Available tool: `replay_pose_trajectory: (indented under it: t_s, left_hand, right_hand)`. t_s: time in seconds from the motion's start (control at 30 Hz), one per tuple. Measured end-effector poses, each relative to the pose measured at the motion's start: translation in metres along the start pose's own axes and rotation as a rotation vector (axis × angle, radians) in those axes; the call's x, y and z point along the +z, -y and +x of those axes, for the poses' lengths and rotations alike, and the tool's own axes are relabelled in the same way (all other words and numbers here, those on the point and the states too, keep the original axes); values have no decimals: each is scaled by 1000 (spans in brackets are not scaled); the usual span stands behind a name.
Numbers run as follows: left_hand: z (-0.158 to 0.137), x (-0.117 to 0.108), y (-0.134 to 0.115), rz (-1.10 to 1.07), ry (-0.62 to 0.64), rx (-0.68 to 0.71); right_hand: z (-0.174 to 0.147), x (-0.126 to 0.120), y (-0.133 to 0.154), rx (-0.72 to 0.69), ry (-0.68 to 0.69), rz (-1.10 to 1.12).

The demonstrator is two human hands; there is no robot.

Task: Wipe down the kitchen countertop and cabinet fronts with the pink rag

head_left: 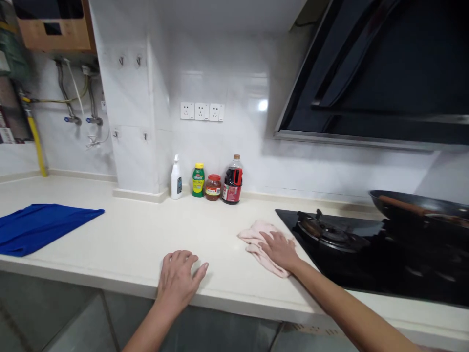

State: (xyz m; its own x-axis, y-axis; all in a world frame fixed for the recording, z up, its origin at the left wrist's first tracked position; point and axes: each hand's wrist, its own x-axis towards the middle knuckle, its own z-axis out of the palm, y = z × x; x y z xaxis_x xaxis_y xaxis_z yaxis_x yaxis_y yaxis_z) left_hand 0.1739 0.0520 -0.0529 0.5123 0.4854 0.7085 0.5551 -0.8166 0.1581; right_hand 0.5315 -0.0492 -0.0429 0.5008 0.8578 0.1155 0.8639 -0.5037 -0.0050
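A pale pink cloth lies crumpled on the white countertop, just left of the black gas hob. On top of it rests my right hand, palm down with the fingers spread and touching the fabric. My left hand is at the counter's front edge, left of the cloth and apart from it. Its fingers are loosely bent and apart, holding nothing.
Along the wall stand a white spray bottle, a green bottle, a red-lidded jar and a dark sauce bottle. A blue cloth lies left. A wok sits on the hob, under a range hood.
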Motion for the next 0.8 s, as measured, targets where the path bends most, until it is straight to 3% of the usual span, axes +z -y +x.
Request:
replay_pose_trajectory:
  t_s: [0.2,0.3,0.4,0.5,0.63,0.8]
  left_hand:
    - [1,5,6,13,-18,21]
    - [2,9,9,21,-17,44]
    - [1,10,11,25,4,52]
    - [1,11,10,28,26,53]
    - [3,8,6,24,48,40]
    - [5,5,1,25,69,10]
  right_hand:
    - [-94,-5,-1,-288,-38,164]
    - [-137,-3,-9,-326,-96,237]
    - [-157,2,-22,-297,-161,252]
    - [-146,7,-39,-221,-168,219]
    - [-93,8,-56,-112,-109,127]
    - [-25,-4,-31,52,-9,35]
